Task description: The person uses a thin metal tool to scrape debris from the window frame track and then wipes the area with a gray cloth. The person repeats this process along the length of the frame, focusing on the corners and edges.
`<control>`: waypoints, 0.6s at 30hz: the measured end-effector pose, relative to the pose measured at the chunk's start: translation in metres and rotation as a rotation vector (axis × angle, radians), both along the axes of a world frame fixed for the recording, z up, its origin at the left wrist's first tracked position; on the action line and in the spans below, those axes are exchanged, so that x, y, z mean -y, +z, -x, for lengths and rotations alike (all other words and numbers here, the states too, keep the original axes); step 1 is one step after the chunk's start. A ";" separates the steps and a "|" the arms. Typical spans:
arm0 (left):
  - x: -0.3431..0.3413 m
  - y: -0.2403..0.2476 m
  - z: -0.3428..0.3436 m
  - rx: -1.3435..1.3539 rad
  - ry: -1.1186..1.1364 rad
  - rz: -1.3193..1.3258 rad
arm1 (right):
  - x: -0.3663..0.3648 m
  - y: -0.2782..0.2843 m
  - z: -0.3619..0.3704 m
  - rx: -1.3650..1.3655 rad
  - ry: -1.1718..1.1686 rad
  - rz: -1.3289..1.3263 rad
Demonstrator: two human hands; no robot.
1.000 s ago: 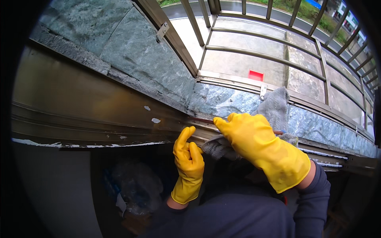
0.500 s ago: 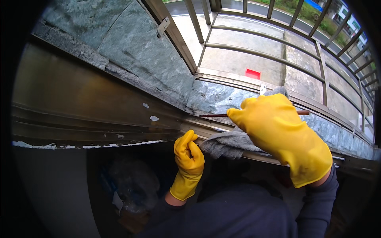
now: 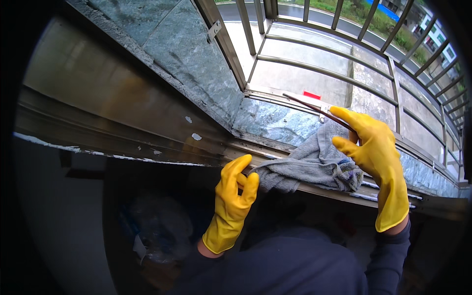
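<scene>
Gripping one end of a crumpled grey cotton rag (image 3: 309,164), the person's left hand (image 3: 232,204), in a yellow rubber glove, is pinching the cloth's near corner between thumb and fingers, closed on it at the window track. The right hand (image 3: 376,160), gloved likewise, is resting against the rag's far end with its fingers curled; a thin dark rod-like tool with a red tip (image 3: 314,105) is running under its forefinger, though whether that hand is actually clamping the tool cannot be told. The rag is lying bunched along the dull metal window sill channel (image 3: 147,147), between the two hands.

Judged from this head view, the cloth is looking soft, light and limp, possibly damp; it would be sagging if lifted by one corner, so holding it by a gathered bunch seems better. Wet rubber gloves may be making the slim tool slippery.

Surrounding the work, a grey marbled stone ledge (image 3: 275,120) is sitting behind the channel, and a grey metal window railing (image 3: 344,73) is closing off the outer side, limiting reach. White paint flecks (image 3: 195,136) are dotting the channel.
</scene>
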State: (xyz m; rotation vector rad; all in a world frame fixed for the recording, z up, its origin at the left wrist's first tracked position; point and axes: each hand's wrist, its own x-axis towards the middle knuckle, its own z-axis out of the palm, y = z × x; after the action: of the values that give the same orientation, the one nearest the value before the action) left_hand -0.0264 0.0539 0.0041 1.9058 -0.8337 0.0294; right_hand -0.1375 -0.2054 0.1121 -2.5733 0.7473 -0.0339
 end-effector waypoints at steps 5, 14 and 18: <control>-0.002 0.000 -0.001 -0.028 -0.148 -0.015 | 0.011 -0.067 0.019 0.019 -0.035 0.017; -0.008 0.036 0.032 -0.246 -0.636 0.110 | 0.043 -0.044 0.153 0.953 -0.537 -0.164; 0.004 0.033 0.041 -0.217 -0.717 0.141 | 0.106 -0.031 0.239 1.123 -0.393 -0.111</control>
State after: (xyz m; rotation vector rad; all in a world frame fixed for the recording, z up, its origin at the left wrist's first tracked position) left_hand -0.0671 0.0497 0.0372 1.3615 -1.2774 -0.5309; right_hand -0.3769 -0.3112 0.0807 -1.7989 0.7078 -1.3605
